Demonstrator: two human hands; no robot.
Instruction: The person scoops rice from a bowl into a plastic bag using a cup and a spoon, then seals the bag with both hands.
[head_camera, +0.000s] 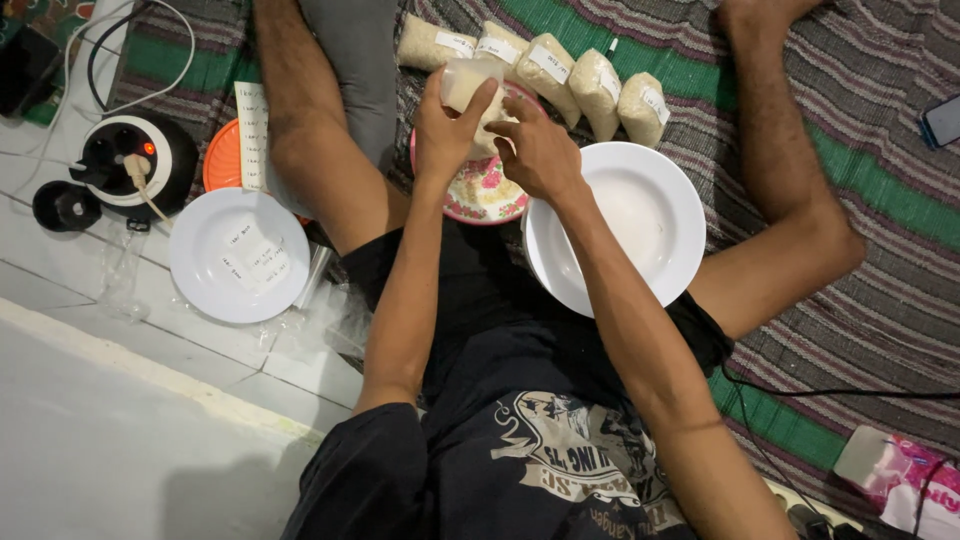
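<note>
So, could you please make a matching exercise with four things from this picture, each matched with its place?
Things:
1. small bag of rice
2. flowered plate
3. empty white plate
4. plate with paper labels

Places:
A. on the tiled floor
B. under the right forearm
C. in the grip of both hands
D. beneath the hands

Pairs: 1-C, 2-D, 3-B, 4-A

home floor setup, striped woven mat (860, 90) over white floor tiles (60, 270), round extension cord reel (135, 160) plugged in, white plates (620, 220), flowered plate (480, 195), small filled bags in a row (550, 70), tissue pack (900, 475)
</note>
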